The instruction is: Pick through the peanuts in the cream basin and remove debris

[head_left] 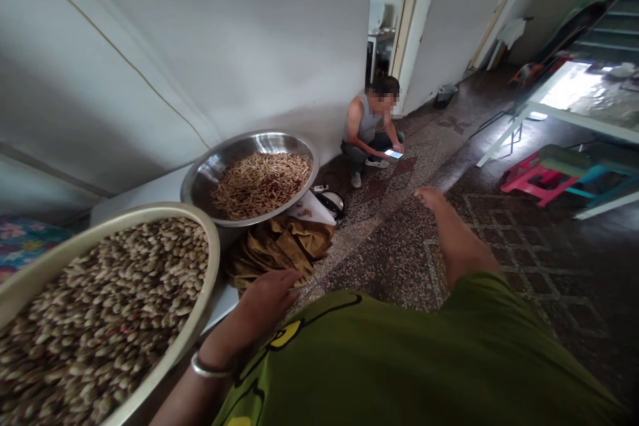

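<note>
Crumpled golden-brown cloth (282, 246): on the white tabletop's (320, 209) near edge, bunched probably because the round silver-metal basin (202, 176) and wide cream-plastic tub (213, 246) crowd it.
Left hand (269, 303): fingers extended near it, gripping nothing I see.
Right hand (430, 200): over speckled floor (374, 266); finger state, I cannot tell.

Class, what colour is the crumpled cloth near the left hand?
The crumpled cloth is golden brown; the head view shows it best.

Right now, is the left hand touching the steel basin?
Apart. The head view shows it plainly: part of the brown cloth is visible between the left hand and the rim of the steel basin.
</note>
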### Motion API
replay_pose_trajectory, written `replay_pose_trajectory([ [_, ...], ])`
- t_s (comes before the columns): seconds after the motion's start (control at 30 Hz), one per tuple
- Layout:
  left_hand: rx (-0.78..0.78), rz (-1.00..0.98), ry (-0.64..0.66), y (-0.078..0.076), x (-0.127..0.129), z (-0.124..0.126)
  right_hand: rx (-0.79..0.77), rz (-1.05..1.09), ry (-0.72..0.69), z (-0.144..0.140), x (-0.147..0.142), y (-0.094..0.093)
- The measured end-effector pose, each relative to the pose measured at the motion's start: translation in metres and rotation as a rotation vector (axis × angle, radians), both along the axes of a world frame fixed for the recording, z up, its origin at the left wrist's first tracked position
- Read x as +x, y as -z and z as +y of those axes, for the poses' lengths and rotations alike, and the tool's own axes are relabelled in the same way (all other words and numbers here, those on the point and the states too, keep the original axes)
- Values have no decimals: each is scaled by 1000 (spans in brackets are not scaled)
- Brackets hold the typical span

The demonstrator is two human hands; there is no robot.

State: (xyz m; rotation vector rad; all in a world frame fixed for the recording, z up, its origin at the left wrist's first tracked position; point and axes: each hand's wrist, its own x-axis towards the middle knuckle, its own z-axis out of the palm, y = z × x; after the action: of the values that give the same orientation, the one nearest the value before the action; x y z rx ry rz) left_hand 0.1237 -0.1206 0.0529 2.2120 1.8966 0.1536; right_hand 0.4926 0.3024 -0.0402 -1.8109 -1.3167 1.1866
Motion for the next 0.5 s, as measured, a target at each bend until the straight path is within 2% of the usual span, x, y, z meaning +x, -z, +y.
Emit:
replay_pose_trajectory([
  [0.07, 12, -26, 6, 3, 5, 3, -86, 32, -77, -13, -19, 6],
  [0.17, 55, -26, -90, 9, 12, 15, -56, 190, -203, -41, -66, -1],
  [0.23, 139, -57, -202, 10, 15, 28, 16, 444, -381, -72, -107, -17],
  [0.33, 330, -196, -301, 5, 21, 50, 77, 729, -651, -136, -165, -47],
  [0.4, 437, -301, -306, -3, 26, 60, 54, 830, -822, -180, -194, -64],
  [0.5, 513, -419, -236, -14, 30, 61, -19, 917, -938, -230, -221, -76],
])
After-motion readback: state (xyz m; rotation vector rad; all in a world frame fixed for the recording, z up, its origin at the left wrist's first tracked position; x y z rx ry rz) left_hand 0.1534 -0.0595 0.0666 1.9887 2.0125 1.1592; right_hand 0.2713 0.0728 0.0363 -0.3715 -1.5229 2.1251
